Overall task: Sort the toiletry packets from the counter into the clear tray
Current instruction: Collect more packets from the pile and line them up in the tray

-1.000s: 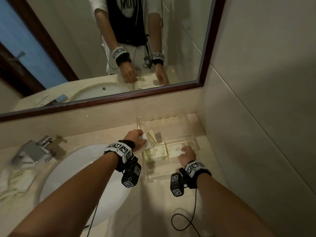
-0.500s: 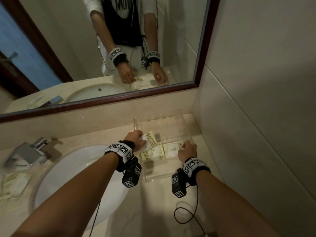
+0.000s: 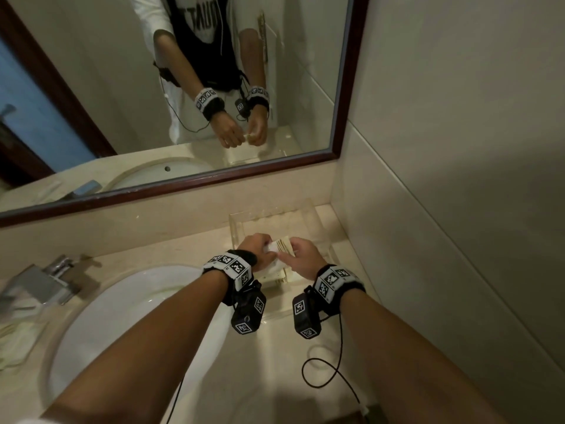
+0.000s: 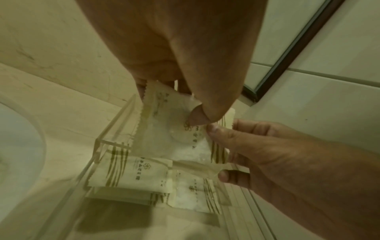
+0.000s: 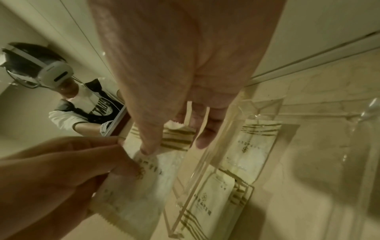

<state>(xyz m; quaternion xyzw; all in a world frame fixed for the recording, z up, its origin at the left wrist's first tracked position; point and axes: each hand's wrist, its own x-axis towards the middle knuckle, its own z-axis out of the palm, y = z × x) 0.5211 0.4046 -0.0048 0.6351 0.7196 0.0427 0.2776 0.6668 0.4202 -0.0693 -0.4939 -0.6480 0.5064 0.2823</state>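
Note:
A white toiletry packet (image 3: 279, 247) with olive stripes hangs over the left part of the clear tray (image 3: 275, 214). My left hand (image 3: 260, 252) pinches its plain side between thumb and fingers. My right hand (image 3: 301, 255) pinches the striped end. In the left wrist view the packet (image 4: 170, 129) hangs over the tray's wall (image 4: 115, 120), and two more packets (image 4: 135, 173) lie flat inside at the front. In the right wrist view the held packet (image 5: 131, 186) is between my left hand (image 5: 72, 170) and my right hand (image 5: 174, 142).
A white sink basin (image 3: 122, 316) is to the left, with a chrome faucet (image 3: 42, 280) behind it. More packets (image 3: 15, 341) lie at the counter's far left. A tiled wall (image 3: 458, 209) stands right of the tray, a mirror (image 3: 183, 87) behind. A black cable (image 3: 321, 371) loops on the counter.
My right hand has left the packets at the tray's front and moved up and left to take the striped end of the packet in my left hand.

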